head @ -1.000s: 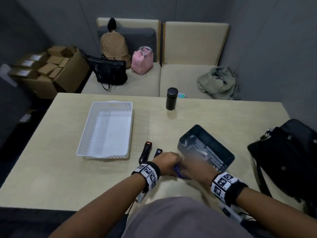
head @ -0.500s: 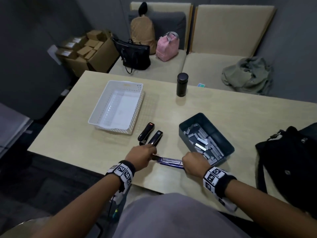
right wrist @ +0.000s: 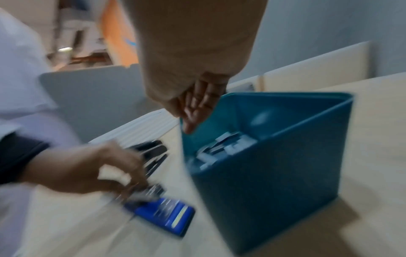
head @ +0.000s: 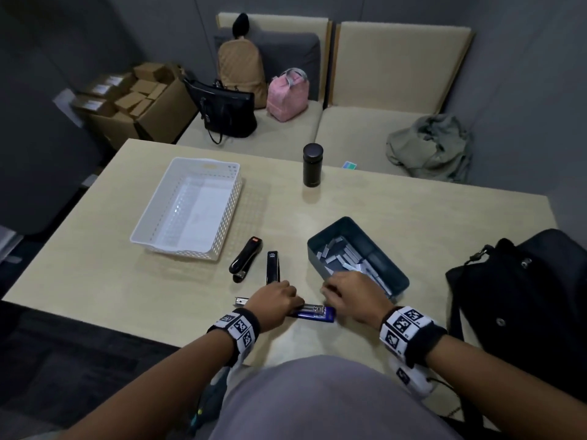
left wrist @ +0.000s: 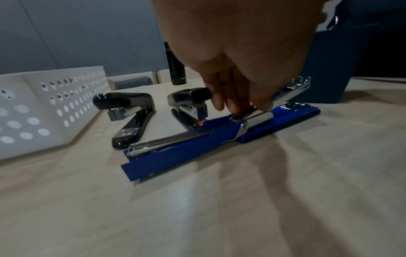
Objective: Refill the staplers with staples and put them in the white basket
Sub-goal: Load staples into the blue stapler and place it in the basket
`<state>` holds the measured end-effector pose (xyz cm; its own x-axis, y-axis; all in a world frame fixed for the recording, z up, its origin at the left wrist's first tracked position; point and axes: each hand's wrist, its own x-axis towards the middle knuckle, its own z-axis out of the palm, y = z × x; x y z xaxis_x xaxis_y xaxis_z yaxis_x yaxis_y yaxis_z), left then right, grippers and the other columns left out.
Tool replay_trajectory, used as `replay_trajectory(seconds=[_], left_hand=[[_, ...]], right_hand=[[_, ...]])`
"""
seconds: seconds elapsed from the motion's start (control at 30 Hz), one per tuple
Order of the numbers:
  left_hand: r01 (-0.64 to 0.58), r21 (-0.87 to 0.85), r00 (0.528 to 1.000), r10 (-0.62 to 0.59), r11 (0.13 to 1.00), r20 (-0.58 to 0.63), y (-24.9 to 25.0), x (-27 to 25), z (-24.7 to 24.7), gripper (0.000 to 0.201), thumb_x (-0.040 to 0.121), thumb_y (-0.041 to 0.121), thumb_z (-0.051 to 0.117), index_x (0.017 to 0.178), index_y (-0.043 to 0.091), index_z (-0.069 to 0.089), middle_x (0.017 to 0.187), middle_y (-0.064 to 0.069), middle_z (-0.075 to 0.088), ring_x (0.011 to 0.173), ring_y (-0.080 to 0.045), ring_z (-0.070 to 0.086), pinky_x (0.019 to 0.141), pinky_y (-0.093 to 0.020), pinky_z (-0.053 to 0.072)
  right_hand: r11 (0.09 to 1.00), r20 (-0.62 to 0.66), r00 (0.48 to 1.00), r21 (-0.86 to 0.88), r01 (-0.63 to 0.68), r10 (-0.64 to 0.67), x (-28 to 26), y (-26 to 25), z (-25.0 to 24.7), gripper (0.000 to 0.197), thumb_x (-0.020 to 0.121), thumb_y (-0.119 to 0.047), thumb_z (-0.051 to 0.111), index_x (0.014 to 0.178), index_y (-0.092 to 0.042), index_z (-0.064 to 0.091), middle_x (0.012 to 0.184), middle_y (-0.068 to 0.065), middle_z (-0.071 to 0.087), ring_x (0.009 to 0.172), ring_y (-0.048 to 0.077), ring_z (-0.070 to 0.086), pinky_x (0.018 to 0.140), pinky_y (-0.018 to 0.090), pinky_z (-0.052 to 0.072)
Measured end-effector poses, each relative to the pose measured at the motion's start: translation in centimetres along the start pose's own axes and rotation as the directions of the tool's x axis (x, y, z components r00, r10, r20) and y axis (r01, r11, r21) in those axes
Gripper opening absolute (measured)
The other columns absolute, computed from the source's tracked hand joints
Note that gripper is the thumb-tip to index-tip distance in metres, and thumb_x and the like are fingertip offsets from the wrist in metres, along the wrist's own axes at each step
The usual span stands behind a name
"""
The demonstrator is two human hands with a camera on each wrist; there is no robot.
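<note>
A blue stapler (head: 317, 314) lies opened out flat near the table's front edge, its metal staple rail (left wrist: 167, 140) bare. My left hand (head: 279, 296) holds it at the hinge, fingertips (left wrist: 259, 106) pinching the metal part. My right hand (head: 336, 292) hovers just right of the stapler at the near corner of the teal box (head: 320, 249), fingers (right wrist: 195, 111) loose and holding nothing. Loose strips of staples (head: 346, 255) fill the box. Two black staplers (head: 246, 260) (head: 273, 266) lie shut between the blue one and the white basket (head: 149, 227), whose inside holds nothing.
A black bottle (head: 313, 165) stands at the table's far side. A black bag (head: 521, 300) takes up the right end of the table. Beyond the table a bench carries bags and a crumpled jacket (head: 428, 147). A cardboard box (head: 133, 100) sits on the floor at far left.
My right hand has let go of the blue stapler's right end and moved up toward the teal box. My left hand has slid along to the stapler's hinge.
</note>
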<state>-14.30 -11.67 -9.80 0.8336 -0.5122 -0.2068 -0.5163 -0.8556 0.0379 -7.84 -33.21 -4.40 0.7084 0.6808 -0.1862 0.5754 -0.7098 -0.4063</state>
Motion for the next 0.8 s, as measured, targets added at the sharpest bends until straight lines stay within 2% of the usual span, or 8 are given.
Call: replay_trajectory(seconds=[0.1,0.2,0.27,0.33,0.43,0.53,0.7,0.8], left_hand=[[0.031,-0.071,0.998,-0.027,0.997,0.05,-0.7,0.4,0.2,0.018,0.088,0.013,0.057,0.103,0.02,0.065,0.088,-0.002,0.066,0.086,-0.024,0.061,0.064,-0.035,0.054],[0.021,-0.119,0.998,-0.013,0.993,0.064,-1.5,0.7,0.5,0.016,0.089,0.017,0.057,0.103,0.021,0.065,0.088,-0.002,0.066,0.087,-0.024,0.062,0.06,-0.035,0.052],[0.007,-0.149,0.998,0.002,0.989,0.064,-1.8,0.8,0.7,0.016,0.091,0.023,0.057,0.103,0.023,0.066,0.088,-0.001,0.066,0.087,-0.023,0.062,0.06,-0.033,0.051],[0.017,-0.175,0.997,-0.002,0.984,0.081,-2.1,1.0,0.9,0.019,0.093,0.028,0.055,0.106,0.024,0.067,0.092,-0.001,0.067,0.09,-0.023,0.062,0.063,-0.035,0.052],[0.036,-0.217,0.994,-0.013,0.975,0.104,-2.3,1.1,0.8,0.023,0.093,0.028,0.054,0.113,0.026,0.067,0.098,-0.002,0.067,0.095,-0.024,0.061,0.069,-0.037,0.054],[0.034,-0.252,0.994,-0.007,0.967,0.108,-2.5,1.2,0.8,0.026,0.094,0.03,0.054,0.117,0.027,0.067,0.102,-0.001,0.067,0.099,-0.023,0.061,0.073,-0.037,0.054],[0.004,-0.261,0.986,0.039,0.965,0.159,-3.0,1.7,0.4,0.03,0.094,0.035,0.051,0.119,0.028,0.066,0.107,-0.001,0.065,0.103,-0.022,0.06,0.076,-0.034,0.051],[-0.012,-0.277,0.978,0.069,0.961,0.198,-3.4,2.2,0.0,0.029,0.091,0.035,0.053,0.115,0.027,0.068,0.106,-0.002,0.064,0.101,-0.023,0.061,0.075,-0.036,0.053]], right_hand=[[0.977,-0.106,0.972,0.057,-0.205,0.21,1.2,3.6,-1.5,0.019,0.09,-0.024,0.052,0.089,-0.017,0.069,0.087,0.001,0.072,0.079,0.018,0.066,0.07,0.035,0.055],[0.933,0.063,0.931,-0.015,-0.36,0.36,3.1,6.3,-2.0,0.023,0.085,-0.011,0.053,0.099,-0.015,0.071,0.102,0.007,0.069,0.09,0.025,0.066,0.072,0.031,0.052],[0.932,0.19,0.913,-0.052,-0.358,0.361,4.0,6.8,-1.3,0.02,0.084,-0.013,0.059,0.1,-0.014,0.071,0.105,0.009,0.069,0.089,0.025,0.066,0.07,0.028,0.049],[0.936,0.228,0.908,-0.104,-0.338,0.353,4.4,6.5,-0.3,0.017,0.084,-0.019,0.065,0.098,-0.012,0.071,0.104,0.011,0.069,0.089,0.027,0.067,0.071,0.029,0.051],[0.917,0.141,0.921,-0.228,-0.328,0.364,4.4,5.6,0.9,0.023,0.084,-0.029,0.068,0.099,-0.011,0.07,0.107,0.009,0.065,0.094,0.028,0.067,0.077,0.035,0.055],[0.907,0.091,0.931,-0.276,-0.319,0.355,4.6,5.0,1.6,0.022,0.088,-0.026,0.063,0.1,-0.009,0.068,0.11,0.011,0.063,0.098,0.029,0.066,0.077,0.036,0.053],[0.913,0.047,0.913,-0.062,-0.402,0.405,4.7,5.6,1.0,0.01,0.086,-0.019,0.06,0.081,-0.012,0.065,0.093,0.006,0.065,0.081,0.026,0.066,0.063,0.031,0.049],[0.893,0.028,0.899,0.106,-0.438,0.438,4.3,5.8,-0.3,0.013,0.082,-0.022,0.064,0.071,-0.017,0.06,0.074,0.001,0.066,0.068,0.02,0.064,0.063,0.037,0.056]])
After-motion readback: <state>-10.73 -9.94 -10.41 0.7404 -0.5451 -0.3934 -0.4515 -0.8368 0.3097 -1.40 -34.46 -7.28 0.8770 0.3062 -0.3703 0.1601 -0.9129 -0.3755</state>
